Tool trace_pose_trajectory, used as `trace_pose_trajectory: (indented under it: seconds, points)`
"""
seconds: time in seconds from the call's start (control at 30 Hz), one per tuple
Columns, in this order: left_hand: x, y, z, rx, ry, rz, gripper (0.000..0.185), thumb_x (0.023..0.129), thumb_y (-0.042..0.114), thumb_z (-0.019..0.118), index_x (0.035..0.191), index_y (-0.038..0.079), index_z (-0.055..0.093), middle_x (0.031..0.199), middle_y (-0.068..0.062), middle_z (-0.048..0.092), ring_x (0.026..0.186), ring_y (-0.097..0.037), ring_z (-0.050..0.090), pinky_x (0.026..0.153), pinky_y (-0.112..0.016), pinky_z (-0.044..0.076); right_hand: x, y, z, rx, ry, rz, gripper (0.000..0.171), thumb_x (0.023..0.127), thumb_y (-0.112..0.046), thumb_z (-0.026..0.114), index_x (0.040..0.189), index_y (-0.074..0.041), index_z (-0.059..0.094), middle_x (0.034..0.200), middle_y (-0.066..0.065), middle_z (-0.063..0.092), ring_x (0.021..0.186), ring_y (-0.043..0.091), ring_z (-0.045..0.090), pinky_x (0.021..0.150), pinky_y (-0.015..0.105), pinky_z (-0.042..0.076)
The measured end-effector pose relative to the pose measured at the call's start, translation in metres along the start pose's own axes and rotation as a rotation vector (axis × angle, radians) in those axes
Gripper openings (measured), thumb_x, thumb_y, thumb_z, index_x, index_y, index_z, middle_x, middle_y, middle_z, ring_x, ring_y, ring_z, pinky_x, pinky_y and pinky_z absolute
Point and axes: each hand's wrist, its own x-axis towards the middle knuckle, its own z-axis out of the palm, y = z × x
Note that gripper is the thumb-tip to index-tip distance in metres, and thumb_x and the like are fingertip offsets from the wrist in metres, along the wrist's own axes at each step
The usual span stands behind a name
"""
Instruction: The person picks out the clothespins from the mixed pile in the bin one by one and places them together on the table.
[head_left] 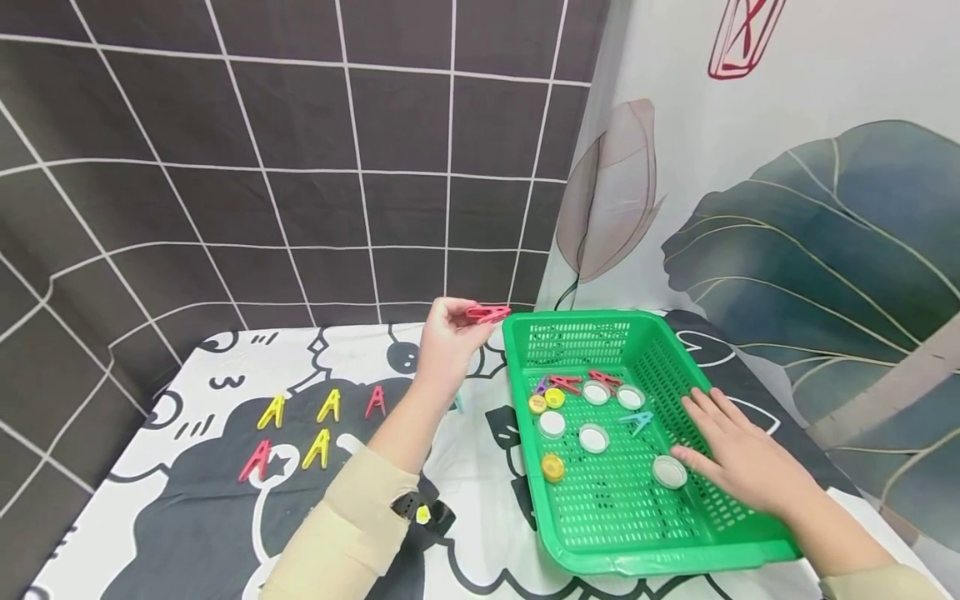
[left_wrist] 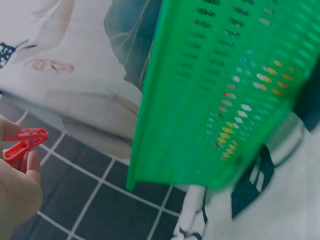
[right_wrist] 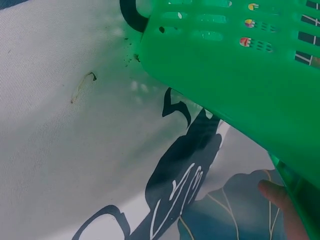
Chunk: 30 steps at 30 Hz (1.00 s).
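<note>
Clothespin, red (head_left: pixel 487 313): pinched at the fingertips of the left hand (head_left: pixel 444 346), which is raised above the table just beside the far left corner of the green basket (head_left: pixel 525 433). The left wrist view shows the same clothespin (left_wrist: pixel 24 142) lying between thumb and fingers (left_wrist: pixel 30 167), with the basket's perforated wall (left_wrist: pixel 200 100) close by.

Right hand (head_left: pixel 738 454): fingers straight and spread, lying flat on the basket's right inner wall and floor, holding nothing. A white bottle cap (head_left: pixel 669 471) lies touching or just beside its thumb; which, cannot be told.

Basket contents: four more white caps (head_left: pixel 593 437), yellow caps (head_left: pixel 552 467) near the left wall, two red clothespins (head_left: pixel 566 382) and (head_left: pixel 604 379) at the far end, a purple clothespin (head_left: pixel 541 386) beside them, a light blue clothespin (head_left: pixel 638 422) near the middle.

Table, left of the raised arm: five clothespins standing apart in two rows, three yellow (head_left: pixel 272 412), (head_left: pixel 329 406), (head_left: pixel 318 448) and two red (head_left: pixel 375 402), (head_left: pixel 256 461).

Cloth (head_left: pixel 225 517): white with black cartoon print, covering the table.

Backdrop: dark tiled wall (head_left: pixel 262 167) at left, leaf-printed sheet (head_left: pixel 787 208) at right.

Right wrist view: basket's underside (right_wrist: pixel 240 85) above the printed cloth (right_wrist: pixel 75 150), one fingertip (right_wrist: pixel 280 197) visible at the lower edge.
</note>
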Motion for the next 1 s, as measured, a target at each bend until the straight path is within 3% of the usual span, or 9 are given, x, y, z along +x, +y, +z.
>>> trace_pose_trajectory:
  seconds: [0.43, 0.67, 1.0]
  points:
    - [-0.020, -0.021, -0.048, 0.083, 0.097, -0.032, 0.034, 0.076, -0.017, 0.056, 0.106, -0.007, 0.044, 0.106, -0.020, 0.054, 0.100, -0.030, 0.061, 0.083, -0.025, 0.050, -0.002, 0.003, 0.002, 0.001, 0.010, -0.005, 0.073, 0.093, -0.044, 0.053, 0.142, 0.007, 0.031, 0.144, 0.030, 0.028, 0.141, 0.034, -0.001, 0.111, 0.047, 0.003]
    - [-0.035, -0.023, -0.076, 0.294, 0.097, -0.136, 0.038, 0.079, -0.004, 0.067, 0.110, -0.002, 0.044, 0.109, -0.015, 0.052, 0.104, -0.029, 0.060, 0.082, -0.024, 0.050, -0.002, 0.004, 0.003, -0.009, 0.033, -0.024, 0.072, 0.093, -0.042, 0.054, 0.141, 0.007, 0.032, 0.143, 0.030, 0.030, 0.141, 0.031, -0.003, 0.111, 0.039, -0.005]
    - [-0.055, -0.028, -0.121, 0.544, 0.109, -0.183, 0.040, 0.078, 0.013, 0.074, 0.106, 0.003, 0.047, 0.104, -0.010, 0.054, 0.097, -0.025, 0.061, 0.080, -0.029, 0.052, 0.001, 0.002, 0.002, 0.002, -0.001, -0.016, 0.073, 0.093, -0.043, 0.053, 0.141, 0.007, 0.031, 0.144, 0.031, 0.028, 0.141, 0.034, -0.002, 0.112, 0.045, 0.000]
